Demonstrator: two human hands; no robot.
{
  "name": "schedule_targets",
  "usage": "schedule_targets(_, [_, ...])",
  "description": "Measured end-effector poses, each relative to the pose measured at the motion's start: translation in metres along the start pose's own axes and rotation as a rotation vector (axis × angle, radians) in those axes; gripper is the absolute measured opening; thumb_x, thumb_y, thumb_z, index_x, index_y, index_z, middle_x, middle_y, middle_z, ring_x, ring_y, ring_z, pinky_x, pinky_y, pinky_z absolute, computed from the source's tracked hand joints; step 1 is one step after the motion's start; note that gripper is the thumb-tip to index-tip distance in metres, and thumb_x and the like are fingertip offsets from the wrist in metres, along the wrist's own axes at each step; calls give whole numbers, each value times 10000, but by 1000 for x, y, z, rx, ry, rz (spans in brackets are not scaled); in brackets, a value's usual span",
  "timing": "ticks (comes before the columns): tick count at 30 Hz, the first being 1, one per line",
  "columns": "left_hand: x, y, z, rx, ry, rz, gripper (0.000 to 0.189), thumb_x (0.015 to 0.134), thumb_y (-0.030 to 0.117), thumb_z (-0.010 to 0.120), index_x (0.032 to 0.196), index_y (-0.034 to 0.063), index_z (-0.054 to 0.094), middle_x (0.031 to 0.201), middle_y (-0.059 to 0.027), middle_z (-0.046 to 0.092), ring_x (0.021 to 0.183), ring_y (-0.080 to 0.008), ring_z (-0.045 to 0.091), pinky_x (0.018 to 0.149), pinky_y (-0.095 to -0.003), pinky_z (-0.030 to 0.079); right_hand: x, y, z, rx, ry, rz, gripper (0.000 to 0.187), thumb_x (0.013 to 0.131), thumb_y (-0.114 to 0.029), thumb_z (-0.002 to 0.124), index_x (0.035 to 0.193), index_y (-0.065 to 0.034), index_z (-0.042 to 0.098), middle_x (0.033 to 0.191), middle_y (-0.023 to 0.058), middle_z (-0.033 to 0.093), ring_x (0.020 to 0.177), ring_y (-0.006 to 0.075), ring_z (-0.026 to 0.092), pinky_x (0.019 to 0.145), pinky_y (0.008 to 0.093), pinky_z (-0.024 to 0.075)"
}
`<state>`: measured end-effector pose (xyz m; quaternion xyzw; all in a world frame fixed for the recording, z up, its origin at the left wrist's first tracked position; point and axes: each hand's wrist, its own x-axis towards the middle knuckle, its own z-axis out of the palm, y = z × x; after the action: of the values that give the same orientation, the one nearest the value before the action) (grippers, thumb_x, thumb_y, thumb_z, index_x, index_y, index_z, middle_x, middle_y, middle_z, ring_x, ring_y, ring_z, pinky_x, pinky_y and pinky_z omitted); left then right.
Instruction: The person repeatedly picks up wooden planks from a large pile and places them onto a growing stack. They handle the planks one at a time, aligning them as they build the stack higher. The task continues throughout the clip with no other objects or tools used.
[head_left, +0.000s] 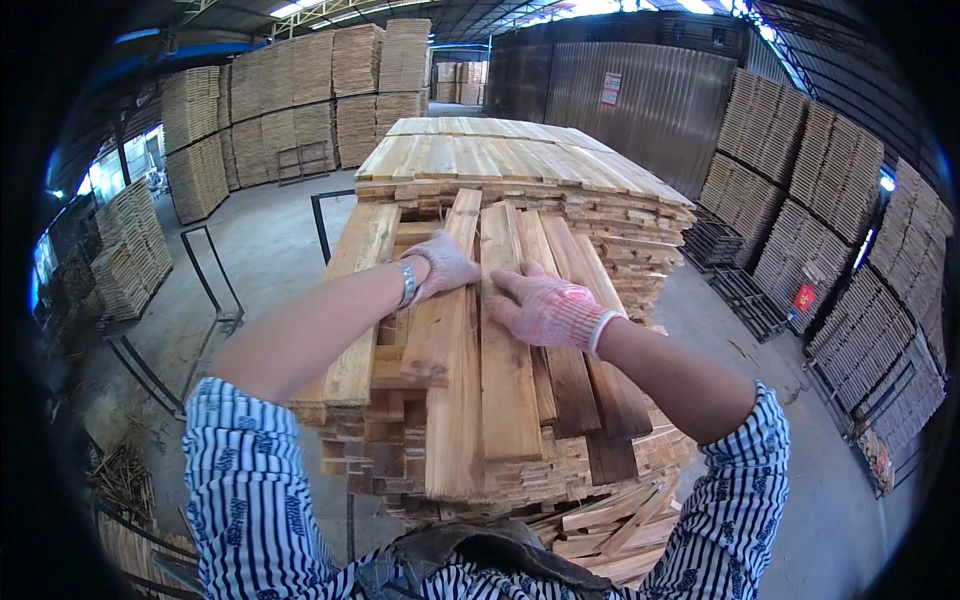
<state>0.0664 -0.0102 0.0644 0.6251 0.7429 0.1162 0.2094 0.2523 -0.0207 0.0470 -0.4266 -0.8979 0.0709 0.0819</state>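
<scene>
Loose wooden boards (510, 390) lie lengthwise, some overlapping, on a waist-high stack of lumber (405, 457). My left hand (448, 266), in a knitted glove, rests on a board (439, 330) left of the middle; its fingers are bent over the board's edge, and whether they grip it cannot be told. My right hand (547, 304), in a pinkish knitted glove, lies over the boards just to the right, fingers spread, the thumb side near a pale board. Darker boards (615, 390) slant at the right. Behind them the stack carries a neat layer of boards (517, 154) laid side by side.
Tall lumber stacks stand along the left (281, 112) and right (802, 180). Black metal frames (214, 270) stand on the concrete floor to the left. Broken wood strips (622, 532) lie low near my body. A corrugated metal wall (637, 105) rises behind.
</scene>
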Motion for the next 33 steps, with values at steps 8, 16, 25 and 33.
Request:
schedule_targets(8, [-42,-25,-11,-422,81,-84,669,740,311,738,1230,-75,495,1123,-247,633,1042,-269,642,784,-391,557,-2,-3,0,30,-30,68,636,943,-510,471,1449,-127,427,1426,227,415,1317,386,441,1092,445,367])
schedule_targets(16, [-16,-37,8,-410,123,-76,780,730,258,757,1338,-57,385,1200,-207,593,1086,-272,599,870,-371,525,7,-1,-5,80,-51,85,618,926,-511,490,1427,-150,475,1441,241,394,1290,389,476,1080,422,389])
schedule_targets(25, [29,-42,13,-335,210,-148,699,738,212,751,1313,-7,418,1197,-214,587,1080,-278,614,834,-366,548,9,-36,-19,-352,-119,-218,434,911,-314,459,1311,-202,585,1460,181,422,1351,337,417,1104,406,376])
schedule_targets(33, [11,-13,37,-613,52,8,736,768,241,761,1306,-52,353,1213,-226,566,1118,-255,574,840,-338,527,7,5,-19,-221,-186,-318,361,908,-256,485,1219,-126,614,1379,114,520,1265,312,490,1068,419,417])
